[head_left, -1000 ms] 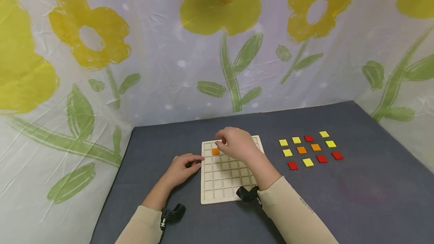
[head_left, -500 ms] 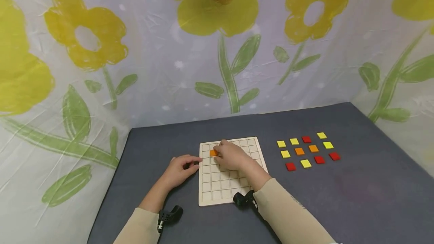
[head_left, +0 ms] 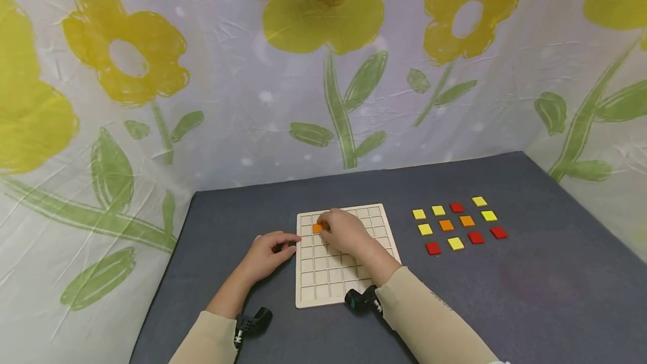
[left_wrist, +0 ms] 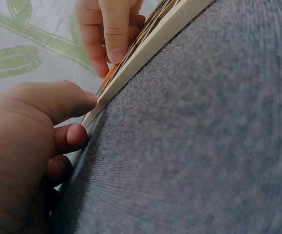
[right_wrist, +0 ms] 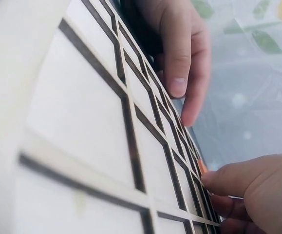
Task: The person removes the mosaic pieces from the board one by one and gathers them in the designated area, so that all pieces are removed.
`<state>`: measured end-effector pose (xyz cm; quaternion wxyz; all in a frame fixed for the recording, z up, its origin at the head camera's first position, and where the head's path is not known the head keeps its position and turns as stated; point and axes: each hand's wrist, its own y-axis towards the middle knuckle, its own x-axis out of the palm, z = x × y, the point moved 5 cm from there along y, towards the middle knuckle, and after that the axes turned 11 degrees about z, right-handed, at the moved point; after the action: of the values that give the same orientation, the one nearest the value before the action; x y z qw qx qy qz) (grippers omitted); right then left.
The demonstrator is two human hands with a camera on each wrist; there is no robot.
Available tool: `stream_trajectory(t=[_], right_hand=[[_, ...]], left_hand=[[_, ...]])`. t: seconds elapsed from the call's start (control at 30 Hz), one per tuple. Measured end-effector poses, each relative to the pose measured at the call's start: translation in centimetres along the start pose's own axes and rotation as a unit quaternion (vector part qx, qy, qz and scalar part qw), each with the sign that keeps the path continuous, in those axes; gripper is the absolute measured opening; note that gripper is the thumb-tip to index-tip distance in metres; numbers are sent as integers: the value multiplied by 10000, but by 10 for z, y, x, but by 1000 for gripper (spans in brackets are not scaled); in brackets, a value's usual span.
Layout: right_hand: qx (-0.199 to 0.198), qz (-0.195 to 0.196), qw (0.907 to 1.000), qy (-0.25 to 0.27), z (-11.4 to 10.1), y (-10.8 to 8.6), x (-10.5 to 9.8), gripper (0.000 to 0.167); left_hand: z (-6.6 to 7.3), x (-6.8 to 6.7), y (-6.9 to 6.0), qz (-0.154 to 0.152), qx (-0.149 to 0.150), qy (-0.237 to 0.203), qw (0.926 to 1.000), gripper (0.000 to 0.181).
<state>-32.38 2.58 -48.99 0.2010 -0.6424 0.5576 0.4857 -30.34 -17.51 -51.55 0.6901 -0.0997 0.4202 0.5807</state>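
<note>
A pale wooden grid board (head_left: 312, 291) lies on the dark cloth. An orange square tile (head_left: 317, 228) sits in a cell near its upper left corner. Right beside that tile, my right hand (head_left: 346, 233) reaches down with thumb and fingers bent around a small square tile, mostly hidden beneath the fingertips. The right wrist view shows an orange edge (right_wrist: 202, 166) by the thumb. My left hand (head_left: 270, 253) rests left of the board, its fingertips touching the side; up close, the left wrist view shows the thumb and loosely bent fingers at the board's edge (left_wrist: 145, 53).
Right of the board, several loose tiles lie in rough rows: yellow tiles (head_left: 456, 244), red tiles (head_left: 475, 237) and orange tiles (head_left: 446, 225). The dark cloth (head_left: 566, 274) extends to the right. A flower-printed curtain (head_left: 242, 89) hangs behind the table.
My right hand has come down from above the board, carrying a small tile to the cell right of the orange one. The left hand keeps its place at the board's side.
</note>
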Motion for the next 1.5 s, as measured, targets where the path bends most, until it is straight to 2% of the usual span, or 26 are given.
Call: stream_trajectory(t=[0.23, 0.73, 0.97, 1.27, 1.5], right_hand=[[118, 167, 9997, 143, -1, 1, -1, 21], [104, 342, 9992, 187, -2, 2, -12, 26], [200, 364, 9969, 674, 0, 6, -29, 26], [200, 146, 9898, 1405, -12, -2, -52, 30], [-61, 66, 9816, 1909, -15, -13, -72, 28]], left_hand=[[-1, -1, -1, 27, 14, 27, 10000, 22], [0, -1, 0, 56, 24, 38, 10000, 23], [0, -2, 0, 101, 59, 15, 9999, 23], [-2, -1, -2, 41, 2, 56, 10000, 23], [-1, 1, 0, 41, 10, 70, 10000, 22]])
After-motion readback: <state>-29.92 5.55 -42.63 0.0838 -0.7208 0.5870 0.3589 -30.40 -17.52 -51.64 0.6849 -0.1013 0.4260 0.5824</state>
